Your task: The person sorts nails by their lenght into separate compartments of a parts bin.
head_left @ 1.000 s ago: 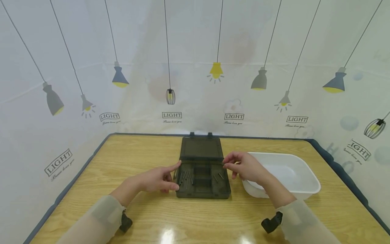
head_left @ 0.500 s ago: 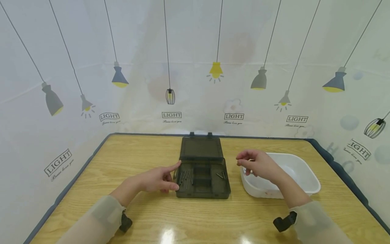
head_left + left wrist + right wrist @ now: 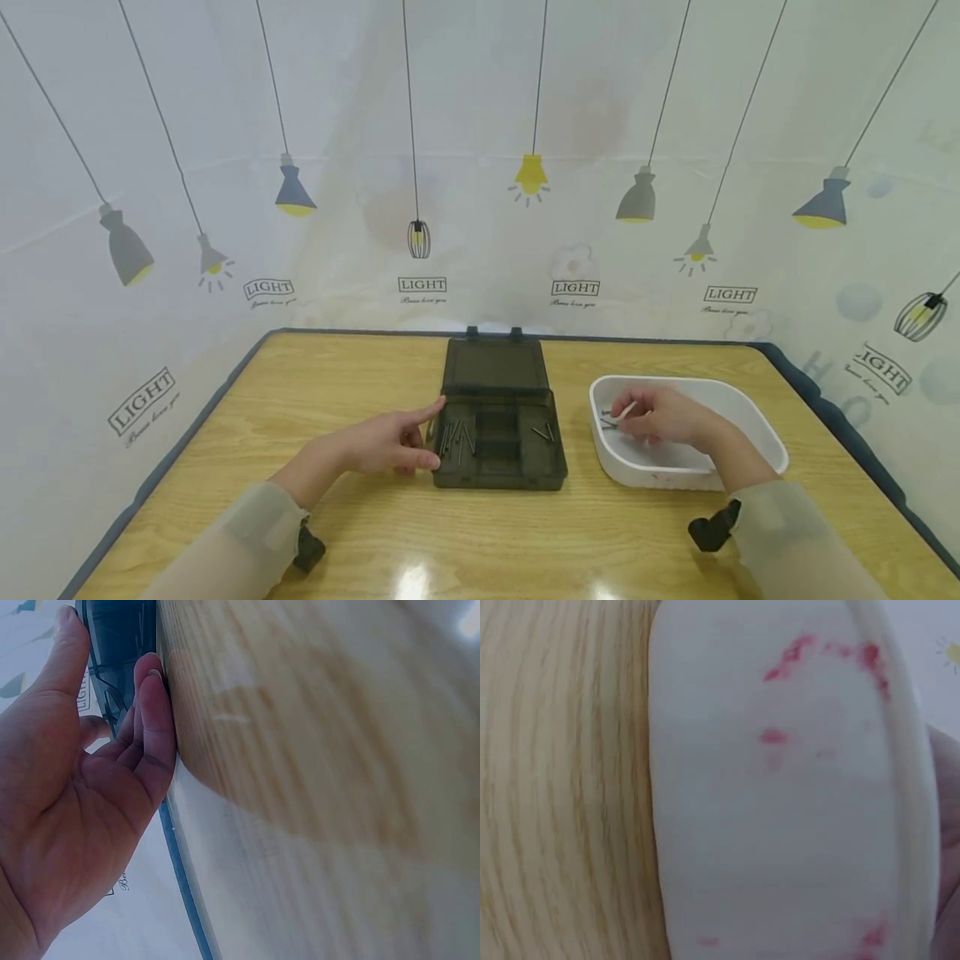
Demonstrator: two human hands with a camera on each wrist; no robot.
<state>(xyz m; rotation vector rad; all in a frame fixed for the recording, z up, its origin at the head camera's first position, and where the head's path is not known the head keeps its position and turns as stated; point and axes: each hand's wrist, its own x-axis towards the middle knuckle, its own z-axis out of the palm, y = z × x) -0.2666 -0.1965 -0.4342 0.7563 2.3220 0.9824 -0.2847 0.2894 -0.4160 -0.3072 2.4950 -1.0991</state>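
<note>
A dark see-through compartment box stands on the table with its lid folded back. My left hand touches the box's left side, thumb by the front corner and index finger farther back; in the left wrist view its fingers are loosely bent. Several long, thin screw-like metal pieces lie in the left compartment, and a few shorter ones in the right. Inside the white tub, my right hand reaches down with bent fingers beside thin metal pieces. Its fingertips are partly hidden.
The wooden table ends at a dark edge before a white curtain printed with lamps. Box and tub stand apart with a strip of tabletop between them. Red smudges mark the tub's outer wall.
My right hand has moved from the box's right compartment rightward and down into the tub. The short metal pieces in that compartment lie differently. My left hand has stayed in place.
</note>
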